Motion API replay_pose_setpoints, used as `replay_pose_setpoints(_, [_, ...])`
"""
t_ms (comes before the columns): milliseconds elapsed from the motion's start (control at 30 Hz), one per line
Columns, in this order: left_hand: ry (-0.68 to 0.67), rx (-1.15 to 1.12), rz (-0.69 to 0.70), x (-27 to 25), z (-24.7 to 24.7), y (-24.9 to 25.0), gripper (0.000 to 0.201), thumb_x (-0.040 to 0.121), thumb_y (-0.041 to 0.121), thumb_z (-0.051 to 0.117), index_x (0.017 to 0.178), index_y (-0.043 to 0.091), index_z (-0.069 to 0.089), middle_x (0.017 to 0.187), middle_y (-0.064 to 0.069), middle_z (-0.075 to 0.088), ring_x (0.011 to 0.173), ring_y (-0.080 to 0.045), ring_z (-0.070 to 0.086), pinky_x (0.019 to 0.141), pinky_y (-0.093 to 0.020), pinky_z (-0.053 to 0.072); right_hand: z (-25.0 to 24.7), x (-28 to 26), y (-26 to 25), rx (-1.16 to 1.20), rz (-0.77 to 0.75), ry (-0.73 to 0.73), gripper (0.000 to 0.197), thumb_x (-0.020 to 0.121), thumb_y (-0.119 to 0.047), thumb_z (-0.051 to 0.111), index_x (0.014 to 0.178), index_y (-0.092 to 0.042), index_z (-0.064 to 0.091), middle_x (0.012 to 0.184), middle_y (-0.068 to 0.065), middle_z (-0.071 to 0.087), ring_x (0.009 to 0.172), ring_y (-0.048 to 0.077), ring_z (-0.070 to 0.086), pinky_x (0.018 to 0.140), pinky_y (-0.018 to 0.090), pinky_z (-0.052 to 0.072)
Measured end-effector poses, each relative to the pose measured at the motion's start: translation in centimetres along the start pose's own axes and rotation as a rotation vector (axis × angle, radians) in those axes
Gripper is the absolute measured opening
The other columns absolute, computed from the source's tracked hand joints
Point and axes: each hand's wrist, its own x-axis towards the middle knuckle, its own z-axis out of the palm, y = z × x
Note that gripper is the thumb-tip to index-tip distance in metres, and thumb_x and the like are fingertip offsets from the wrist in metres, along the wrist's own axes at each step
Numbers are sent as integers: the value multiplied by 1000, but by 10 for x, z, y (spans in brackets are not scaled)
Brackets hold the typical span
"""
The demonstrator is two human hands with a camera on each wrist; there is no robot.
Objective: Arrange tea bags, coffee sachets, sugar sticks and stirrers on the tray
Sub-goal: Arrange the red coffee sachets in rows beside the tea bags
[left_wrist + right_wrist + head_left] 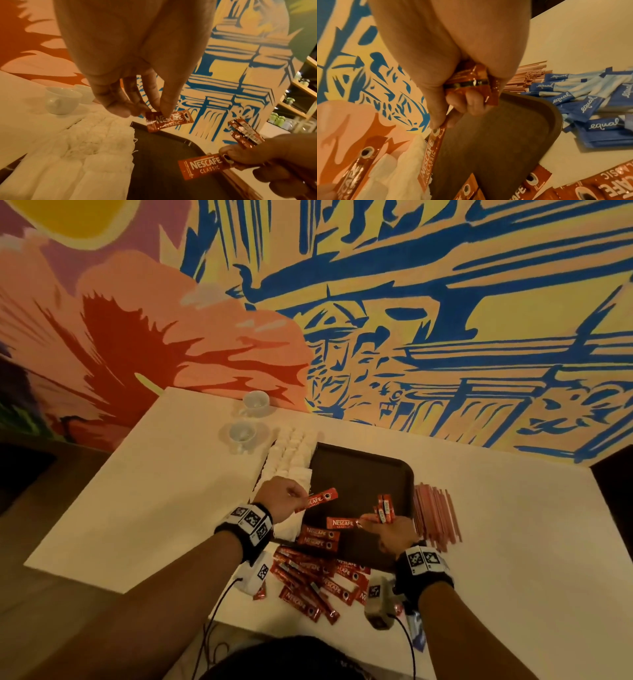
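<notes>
dark tray on white table, tea bags rowed along its left edge, pink stirrers by its right. left hand pinches one coffee sachet above the tray. right hand pinches another sachet and clasps a small bundle. two sachets lie on the tray's near edge; loose pile before it. blue sugar sticks right. two white cups behind.

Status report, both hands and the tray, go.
Left hand pinches one coffee sachet above the tray. Right hand grips a sachet bundle and pinches another sachet. Two sachets on the tray's near edge. Nothing blocking.
</notes>
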Motion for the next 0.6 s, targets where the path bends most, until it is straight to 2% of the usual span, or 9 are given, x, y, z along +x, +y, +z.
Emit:
replay_pose_setpoints(100, [-33, 107, 18, 21, 8, -1, 6, 85, 25, 75, 86, 23, 80, 85, 9, 74, 79, -3, 62, 64, -9, 40, 6, 15, 5, -56, 23, 8, 9, 89, -17, 76, 98, -18, 77, 70, -6, 63, 47, 2, 53, 42, 15, 38])
replay_pose_setpoints(133, [-46, 123, 15, 27, 11, -1, 5, 85, 24, 75, 86, 23, 79, 86, 8, 75, 79, -3, 63, 63, -8, 38, 8, 20, 6, -60, 42, 5, 9, 89, -16, 75, 98, -19, 77, 74, -4, 66, 46, 3, 54, 39, 14, 38])
replay_pose_setpoints(200, [-70, 157, 6, 40, 19, -4, 4, 85, 21, 75, 87, 23, 78, 87, 7, 75, 80, -5, 67, 69, -14, 46, 12, 31, 10, -54, 71, -7, 9, 90, -13, 74, 96, -20, 77, 83, 0, 70, 44, 2, 56, 39, 13, 40])
replay_pose_setpoints(233, [-80, 178, 1, 46, 23, -5, 5, 86, 21, 74, 88, 24, 78, 87, 8, 75, 80, -6, 68, 73, -19, 51, 15, 35, 12, -44, 87, -6, 10, 90, -12, 74, 94, -21, 76, 88, 1, 72, 49, 1, 59, 45, 16, 46])
replay_pose_setpoints(300, [-106, 229, -7, 57, 32, -8, 5, 87, 23, 74, 87, 28, 76, 88, 9, 74, 81, -9, 68, 76, -27, 57, 22, 46, 17, -17, 114, 5, 12, 89, -12, 75, 90, -24, 77, 99, 2, 74, 77, 10, 68, 74, 29, 58])
replay_pose_setpoints(333, [-119, 256, -3, 61, 36, -9, 5, 87, 26, 73, 86, 30, 74, 89, 9, 73, 82, -10, 68, 77, -30, 58, 25, 50, 20, -11, 128, 7, 13, 88, -12, 76, 89, -24, 78, 102, 1, 75, 90, 15, 69, 88, 38, 58])
replay_pose_setpoints(367, [-122, 287, 6, 65, 40, -11, 5, 88, 28, 71, 86, 31, 73, 92, 9, 73, 84, -11, 67, 78, -31, 58, 28, 53, 22, -11, 148, 2, 13, 87, -12, 77, 89, -24, 78, 102, 0, 75, 97, 19, 69, 96, 43, 56])
replay_pose_setpoints(467, [-119, 378, 57, 77, 49, -15, 7, 91, 30, 66, 89, 32, 73, 99, 9, 71, 90, -13, 65, 80, -30, 55, 36, 64, 25, -36, 188, -5, 12, 85, -15, 79, 90, -26, 80, 100, 0, 76, 99, 21, 70, 97, 45, 56])
replay_pose_setpoints(600, [-123, 448, 99, 89, 59, -20, 10, 92, 27, 64, 90, 31, 73, 99, 8, 71, 89, -15, 66, 83, -34, 57, 47, 84, 35, -86, 245, 6, 20, 83, -21, 81, 103, -20, 78, 104, 4, 76, 95, 22, 71, 92, 44, 59])
